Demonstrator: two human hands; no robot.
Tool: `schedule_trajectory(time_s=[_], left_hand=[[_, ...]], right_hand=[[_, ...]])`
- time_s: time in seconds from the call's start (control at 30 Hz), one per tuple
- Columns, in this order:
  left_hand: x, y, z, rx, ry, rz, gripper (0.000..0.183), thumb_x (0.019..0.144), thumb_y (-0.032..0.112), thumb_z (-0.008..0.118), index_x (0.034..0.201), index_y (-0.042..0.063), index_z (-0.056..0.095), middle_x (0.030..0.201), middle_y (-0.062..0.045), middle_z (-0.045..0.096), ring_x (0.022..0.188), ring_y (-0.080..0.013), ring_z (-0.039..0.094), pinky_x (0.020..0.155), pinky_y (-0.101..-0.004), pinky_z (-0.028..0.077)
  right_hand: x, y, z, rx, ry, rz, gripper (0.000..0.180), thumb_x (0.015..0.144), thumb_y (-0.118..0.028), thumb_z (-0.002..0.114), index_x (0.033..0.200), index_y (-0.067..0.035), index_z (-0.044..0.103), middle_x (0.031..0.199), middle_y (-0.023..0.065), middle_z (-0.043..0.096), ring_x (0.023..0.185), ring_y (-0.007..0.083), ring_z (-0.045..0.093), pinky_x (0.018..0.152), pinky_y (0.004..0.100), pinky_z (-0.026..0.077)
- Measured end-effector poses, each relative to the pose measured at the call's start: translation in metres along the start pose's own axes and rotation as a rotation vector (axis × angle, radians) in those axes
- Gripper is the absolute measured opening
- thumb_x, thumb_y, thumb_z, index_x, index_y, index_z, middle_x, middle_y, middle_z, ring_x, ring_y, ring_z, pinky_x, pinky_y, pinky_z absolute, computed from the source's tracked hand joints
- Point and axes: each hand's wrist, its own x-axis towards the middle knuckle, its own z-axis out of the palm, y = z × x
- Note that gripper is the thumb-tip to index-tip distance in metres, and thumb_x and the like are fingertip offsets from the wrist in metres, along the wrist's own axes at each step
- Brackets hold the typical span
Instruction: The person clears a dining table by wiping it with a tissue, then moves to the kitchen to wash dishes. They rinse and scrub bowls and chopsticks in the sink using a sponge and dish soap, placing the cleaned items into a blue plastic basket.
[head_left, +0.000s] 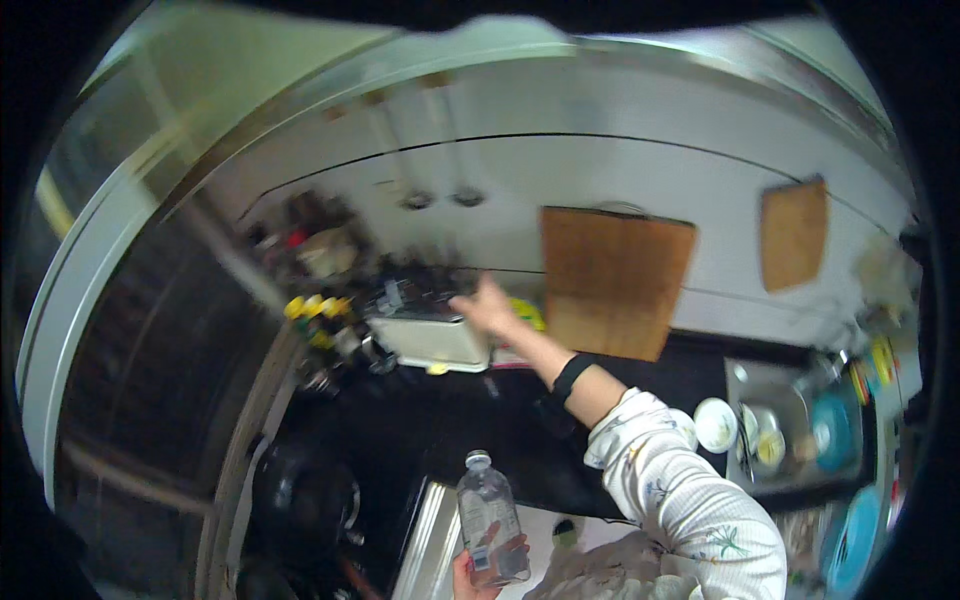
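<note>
My left hand (480, 574) is closed around the lower part of a clear plastic bottle (491, 517), which stands nearly upright, its neck towards the counter. The bottle bears a printed label. My right arm stretches across the black counter. At its end, my right hand (487, 306) is at the right side of a white storage box (431, 343) with dark and clear items on top. The hand is blurred, and whether it touches or holds anything I cannot tell. A yellow-green package (528, 313) sits just behind the wrist.
Yellow-capped bottles (319, 306) stand left of the box. A large wooden cutting board (616, 281) leans on the wall. To the right are bowls (715, 425) and a steel sink (780, 386) with a blue basin (832, 431). A dark pan (311, 487) lies at lower left.
</note>
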Motion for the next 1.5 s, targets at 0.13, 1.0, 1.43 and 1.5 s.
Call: schedule_trajectory(time_s=[0.13, 1.0, 1.43, 1.5], left_hand=[[0.028, 0.001, 0.05, 0.004, 0.058, -0.013, 0.093, 0.069, 0.064, 0.056, 0.133, 0.002, 0.033, 0.122, -0.022, 0.044, 0.11, -0.0353, 0.046, 0.088, -0.0447, 0.041], [0.137, -0.465, 0.327, 0.867, -0.385, -0.586, 0.033, 0.093, 0.014, 0.049, 0.124, 0.001, 0.047, 0.115, -0.015, 0.056, 0.099, -0.0225, 0.059, 0.09, -0.0348, 0.046], [0.139, -0.503, 0.336, 1.052, -0.156, -0.422, 0.029, 0.09, 0.011, 0.05, 0.118, 0.001, 0.05, 0.106, -0.015, 0.06, 0.093, -0.023, 0.061, 0.081, -0.0332, 0.05], [0.138, -0.507, 0.338, 1.062, -0.16, -0.423, 0.029, 0.09, 0.011, 0.05, 0.118, 0.002, 0.05, 0.106, -0.015, 0.06, 0.093, -0.023, 0.061, 0.081, -0.0333, 0.05]], right_hand=[[-0.109, -0.002, -0.074, -0.158, -0.14, -0.318, 0.045, 0.083, -0.032, 0.06, 0.112, 0.0, 0.05, 0.094, 0.0184, 0.056, 0.087, 0.0342, 0.056, 0.079, 0.0439, 0.045], [-0.605, 0.309, -0.752, -0.805, 0.916, 0.89, 0.077, 0.06, -0.021, 0.074, 0.126, -0.008, 0.036, 0.108, 0.0196, 0.044, 0.1, 0.0383, 0.051, 0.077, 0.0438, 0.049], [-0.631, 0.463, -0.809, -0.62, 0.749, 1.322, 0.098, 0.068, -0.042, 0.07, 0.143, -0.012, 0.014, 0.126, 0.0266, 0.037, 0.11, 0.0438, 0.046, 0.086, 0.0479, 0.046], [-0.635, 0.472, -0.806, -0.587, 0.751, 1.317, 0.093, 0.072, -0.043, 0.068, 0.142, -0.011, 0.016, 0.128, 0.0264, 0.036, 0.112, 0.0435, 0.045, 0.088, 0.0478, 0.044]])
